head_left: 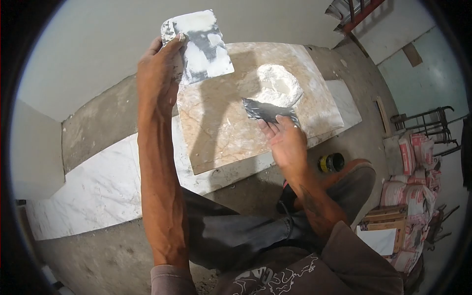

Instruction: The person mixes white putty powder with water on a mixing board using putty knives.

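My left hand (160, 71) is raised at the upper left, its thumb and fingers closed on a flat grey plate (204, 46) smeared with white paste. Lower and to the right, my right hand (285, 140) grips a dark flat scraper (269, 111) streaked with white. The scraper lies at the near edge of a ring-shaped heap of white powder (290, 78), whose middle holds a paler, smooth patch. Under the heap is a beige marbled board (216, 132), dusted with white.
White marbled slabs (93, 191) extend beneath the board. A yellow-and-black round container (331, 162) stands by my leg. Stacked red-and-white bags (408, 194), a cardboard box (381, 221) and a metal cart (427, 123) are at the right. A wall (98, 49) rises behind.
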Action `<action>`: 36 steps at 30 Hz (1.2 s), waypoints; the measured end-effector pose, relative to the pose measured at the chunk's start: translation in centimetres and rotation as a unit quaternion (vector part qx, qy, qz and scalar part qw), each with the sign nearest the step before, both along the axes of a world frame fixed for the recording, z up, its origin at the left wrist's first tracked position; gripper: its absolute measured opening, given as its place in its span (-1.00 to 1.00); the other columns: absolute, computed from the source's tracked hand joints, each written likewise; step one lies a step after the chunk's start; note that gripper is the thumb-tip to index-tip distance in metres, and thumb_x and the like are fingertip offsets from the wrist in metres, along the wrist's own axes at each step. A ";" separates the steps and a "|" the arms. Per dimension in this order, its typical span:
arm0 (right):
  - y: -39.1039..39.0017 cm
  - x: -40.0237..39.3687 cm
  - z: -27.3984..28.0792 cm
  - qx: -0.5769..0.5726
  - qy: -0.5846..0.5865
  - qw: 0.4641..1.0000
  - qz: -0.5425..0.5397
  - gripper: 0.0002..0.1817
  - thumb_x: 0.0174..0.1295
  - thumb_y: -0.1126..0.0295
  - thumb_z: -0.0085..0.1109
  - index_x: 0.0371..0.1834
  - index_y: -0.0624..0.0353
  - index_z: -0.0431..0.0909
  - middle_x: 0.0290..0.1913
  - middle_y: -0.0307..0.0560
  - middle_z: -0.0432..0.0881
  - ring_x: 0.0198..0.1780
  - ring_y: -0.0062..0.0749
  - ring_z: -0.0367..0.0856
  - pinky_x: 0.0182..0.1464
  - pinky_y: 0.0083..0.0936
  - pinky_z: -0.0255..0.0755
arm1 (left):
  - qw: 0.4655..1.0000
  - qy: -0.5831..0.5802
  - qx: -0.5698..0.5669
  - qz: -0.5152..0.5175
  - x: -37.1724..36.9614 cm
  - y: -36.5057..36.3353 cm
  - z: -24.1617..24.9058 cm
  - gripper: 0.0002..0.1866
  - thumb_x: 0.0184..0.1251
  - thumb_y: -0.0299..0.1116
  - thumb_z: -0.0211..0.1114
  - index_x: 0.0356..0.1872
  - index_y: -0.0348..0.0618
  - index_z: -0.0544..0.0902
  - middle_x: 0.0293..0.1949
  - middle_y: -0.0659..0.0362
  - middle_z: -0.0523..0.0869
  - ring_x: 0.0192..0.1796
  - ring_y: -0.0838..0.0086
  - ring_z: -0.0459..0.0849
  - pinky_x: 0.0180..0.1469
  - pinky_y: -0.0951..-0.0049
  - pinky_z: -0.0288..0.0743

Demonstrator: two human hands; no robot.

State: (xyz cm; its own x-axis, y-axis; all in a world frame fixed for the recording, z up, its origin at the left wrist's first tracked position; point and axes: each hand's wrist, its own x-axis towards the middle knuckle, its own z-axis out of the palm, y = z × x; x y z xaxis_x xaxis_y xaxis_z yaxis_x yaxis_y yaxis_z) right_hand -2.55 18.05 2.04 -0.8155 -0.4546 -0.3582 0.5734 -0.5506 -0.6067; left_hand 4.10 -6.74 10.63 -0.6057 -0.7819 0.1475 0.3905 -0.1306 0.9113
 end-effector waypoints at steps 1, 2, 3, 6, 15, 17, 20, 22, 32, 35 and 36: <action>0.1 0.0 0.4 0.010 0.010 1.000 0.003 -0.74 0.33 0.58 -0.05 0.03 0.49 0.26 0.11 0.25 0.38 0.15 0.02 0.46 0.18 -0.16 0.57 | 1.000 0.011 0.005 -0.003 0.0 0.0 0.0 -0.63 0.34 -0.43 0.28 0.07 -0.48 0.54 -0.14 0.01 0.69 -0.18 0.46 0.69 -0.18 0.54 0.60; 0.2 0.0 0.9 0.019 0.020 1.000 0.005 -0.73 0.33 0.57 -0.05 0.03 0.49 0.27 0.10 0.25 0.39 0.14 0.02 0.47 0.17 -0.16 0.57 | 1.000 0.022 0.010 -0.005 0.0 0.2 0.0 -0.63 0.34 -0.43 0.29 0.07 -0.48 0.54 -0.14 0.01 0.69 -0.19 0.47 0.68 -0.19 0.55 0.59; 0.4 -0.2 1.6 0.042 0.025 0.999 0.018 -0.74 0.33 0.56 -0.04 0.02 0.48 0.28 0.07 0.24 0.42 0.11 0.01 0.50 0.14 -0.17 0.58 | 0.999 0.033 0.015 -0.008 0.0 0.3 0.1 -0.63 0.34 -0.42 0.29 0.07 -0.47 0.54 -0.15 0.02 0.69 -0.21 0.48 0.68 -0.20 0.55 0.58; 1.1 -2.0 3.2 0.108 0.062 0.989 0.078 -0.75 0.30 0.55 0.00 -0.02 0.47 0.33 -0.03 0.20 0.50 0.00 -0.01 0.59 0.02 -0.21 0.61 | 0.999 0.042 0.031 -0.007 -0.4 0.2 0.2 -0.64 0.33 -0.43 0.30 0.06 -0.47 0.54 -0.17 0.03 0.70 -0.23 0.49 0.68 -0.22 0.56 0.57; 1.1 -12.0 7.5 0.384 0.242 0.851 0.265 -0.76 0.20 0.44 0.10 -0.22 0.47 0.47 -0.45 0.02 0.58 -0.62 -0.33 0.60 -0.66 -0.48 0.49 | 0.999 0.040 0.012 0.013 0.4 0.0 0.5 -0.63 0.32 -0.46 0.31 0.07 -0.49 0.54 -0.19 0.03 0.70 -0.22 0.46 0.70 -0.22 0.53 0.59; -0.2 -12.5 9.4 0.411 0.284 0.818 0.285 -0.78 0.18 0.43 0.10 -0.30 0.46 0.49 -0.54 -0.03 0.55 -0.73 -0.39 0.53 -0.73 -0.50 0.43 | 0.999 0.031 0.010 0.020 0.5 0.1 0.5 -0.63 0.32 -0.46 0.31 0.07 -0.49 0.53 -0.19 0.03 0.70 -0.21 0.45 0.70 -0.21 0.53 0.60; -2.2 -13.3 10.7 0.484 0.368 0.722 0.329 -0.78 0.13 0.40 0.12 -0.51 0.39 0.50 -0.62 -0.10 0.50 -0.73 -0.45 0.50 -0.75 -0.52 0.38 | 0.999 0.021 0.014 0.035 0.5 0.1 0.7 -0.62 0.31 -0.47 0.31 0.08 -0.50 0.52 -0.18 0.02 0.70 -0.19 0.44 0.70 -0.20 0.52 0.61; -3.4 -12.8 12.4 0.542 0.434 0.628 0.351 -0.76 0.09 0.37 0.13 -0.60 0.34 0.49 -0.68 -0.15 0.44 -0.74 -0.52 0.44 -0.75 -0.54 0.33 | 0.999 0.024 0.016 0.045 0.7 -0.1 0.9 -0.62 0.32 -0.47 0.31 0.08 -0.50 0.52 -0.17 0.02 0.69 -0.17 0.43 0.70 -0.18 0.52 0.61; -8.7 -14.8 17.3 0.518 0.760 0.126 0.372 -0.81 0.06 0.47 0.06 -0.42 0.44 0.56 -0.54 0.18 0.59 -0.53 -0.08 0.61 -0.46 -0.21 0.49 | 0.993 0.063 0.023 0.100 5.0 -3.8 1.3 -0.69 0.32 -0.52 0.28 0.02 -0.48 0.55 -0.14 0.05 0.68 -0.14 0.44 0.68 -0.07 0.53 0.59; -12.1 -11.9 17.2 0.487 0.783 -0.020 0.387 -0.79 -0.01 0.60 0.08 -0.29 0.30 0.64 -0.32 0.18 0.68 -0.25 0.06 0.67 -0.21 -0.16 0.55 | 0.988 0.076 0.020 0.133 6.3 -4.9 1.2 -0.69 0.31 -0.52 0.29 0.01 -0.50 0.55 -0.14 0.05 0.68 -0.14 0.45 0.68 -0.07 0.54 0.59; -13.2 -12.3 15.9 0.446 0.806 -0.026 0.388 -0.78 -0.01 0.61 0.10 -0.28 0.27 0.66 -0.31 0.15 0.68 -0.22 0.05 0.68 -0.19 -0.15 0.56 | 0.987 0.076 0.018 0.137 6.5 -5.1 1.2 -0.69 0.31 -0.52 0.28 0.02 -0.51 0.54 -0.14 0.05 0.68 -0.12 0.46 0.68 -0.06 0.54 0.58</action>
State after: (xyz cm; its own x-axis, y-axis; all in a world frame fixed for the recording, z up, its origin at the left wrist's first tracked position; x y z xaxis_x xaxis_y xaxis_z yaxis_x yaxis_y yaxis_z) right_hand -14.90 4.87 17.97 0.0443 -0.9393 -0.3402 -0.9357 -0.1584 0.3154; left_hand 10.61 -11.85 11.81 -0.3437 -0.9198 0.1892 0.5480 -0.0329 0.8359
